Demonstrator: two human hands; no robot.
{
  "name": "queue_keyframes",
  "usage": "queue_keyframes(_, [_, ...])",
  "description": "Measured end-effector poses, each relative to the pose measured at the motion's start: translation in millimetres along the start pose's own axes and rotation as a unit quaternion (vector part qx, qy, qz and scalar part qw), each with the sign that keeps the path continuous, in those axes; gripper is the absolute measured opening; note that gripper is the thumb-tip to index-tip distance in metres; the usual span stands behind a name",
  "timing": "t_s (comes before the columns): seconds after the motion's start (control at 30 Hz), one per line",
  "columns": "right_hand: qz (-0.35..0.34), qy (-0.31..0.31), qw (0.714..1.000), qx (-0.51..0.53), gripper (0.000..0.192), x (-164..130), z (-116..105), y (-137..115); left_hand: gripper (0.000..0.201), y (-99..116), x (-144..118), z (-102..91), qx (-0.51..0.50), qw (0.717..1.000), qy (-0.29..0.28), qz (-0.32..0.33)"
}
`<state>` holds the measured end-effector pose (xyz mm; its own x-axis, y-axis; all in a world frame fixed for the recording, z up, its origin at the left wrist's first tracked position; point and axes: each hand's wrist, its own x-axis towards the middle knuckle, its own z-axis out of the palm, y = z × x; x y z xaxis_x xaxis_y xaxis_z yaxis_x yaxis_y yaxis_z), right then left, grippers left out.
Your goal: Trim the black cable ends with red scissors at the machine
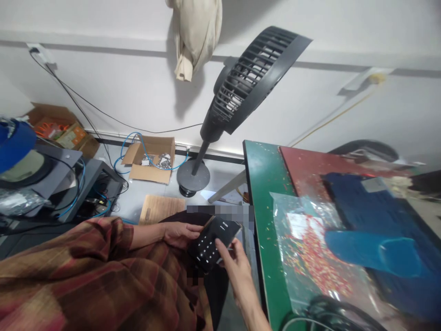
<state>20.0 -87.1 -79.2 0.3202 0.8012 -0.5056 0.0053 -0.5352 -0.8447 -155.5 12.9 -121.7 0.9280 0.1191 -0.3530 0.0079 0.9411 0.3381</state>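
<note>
A black smartphone with a number keypad of white digits on its screen is held low over my lap. My left hand supports its left edge, with the fingertips partly hidden at the phone's side. My right hand grips the opposite edge, its thumb lying on the screen and its other fingers curled round behind. Close to the right hand runs the edge of a green-topped table.
On the table are a clear plastic bag of small red and yellow pieces, a blue scoop-like container and black cables. A standing fan rises behind. An open cardboard box and a wooden board are to the left.
</note>
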Motion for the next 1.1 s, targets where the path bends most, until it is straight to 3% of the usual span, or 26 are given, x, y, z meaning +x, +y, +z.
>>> queue_keyframes(0.2, [0.022, 0.025, 0.994, 0.104, 0.039, 3.1, -1.6, 0.6, 0.050, 0.2, -0.7, -1.8, 0.001, 1.000, -0.018, -0.006])
queue_keyframes(0.6, [0.080, 0.029, 0.989, 0.120, 0.062, 3.0, -0.8, -2.9, 0.049, -3.0, -2.3, -4.7, 0.030, 0.999, -0.022, -0.001])
queue_keyframes(1.1, [0.057, 0.013, 0.989, 0.132, 0.041, -2.7, -2.0, -11.9, 0.056, -2.1, -2.7, -6.9, 0.095, 0.995, -0.022, -0.032])
